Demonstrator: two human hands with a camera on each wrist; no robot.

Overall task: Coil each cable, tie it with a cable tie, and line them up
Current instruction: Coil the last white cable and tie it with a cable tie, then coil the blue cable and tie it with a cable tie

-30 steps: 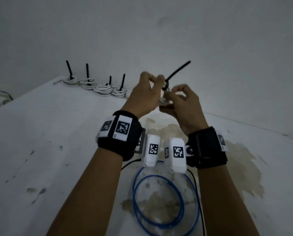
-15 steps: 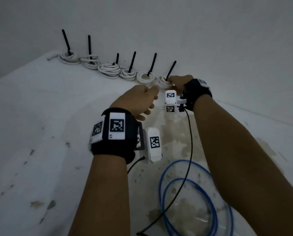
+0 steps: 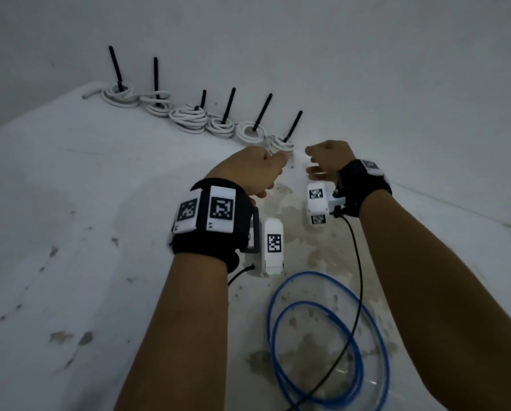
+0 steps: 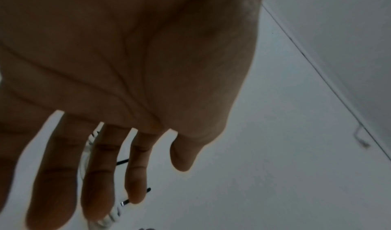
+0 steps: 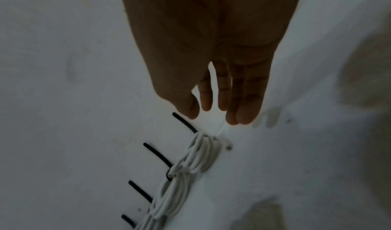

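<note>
Several white coiled cables lie in a row along the back wall, each with a black cable tie tail standing up. The newest coil (image 3: 280,143) ends the row on the right, and its tie tail (image 3: 294,126) leans right. My left hand (image 3: 255,169) hovers just in front of it with straight, spread fingers (image 4: 95,175), holding nothing. My right hand (image 3: 324,160) is just right of that coil (image 5: 203,151), fingers (image 5: 245,99) straight and empty, a small gap from the coil. A loose blue cable (image 3: 316,336) lies in wide loops on the table near me.
The white wall (image 3: 367,84) rises directly behind the row. The white table (image 3: 85,232) has brown stains in the middle and chipped spots on the left. A thin black camera lead (image 3: 357,277) hangs from my right wrist across the blue loops.
A second ago both hands held the coil and tie up in the air. The coil now lies at the right end of the row, and both hands have let go.
</note>
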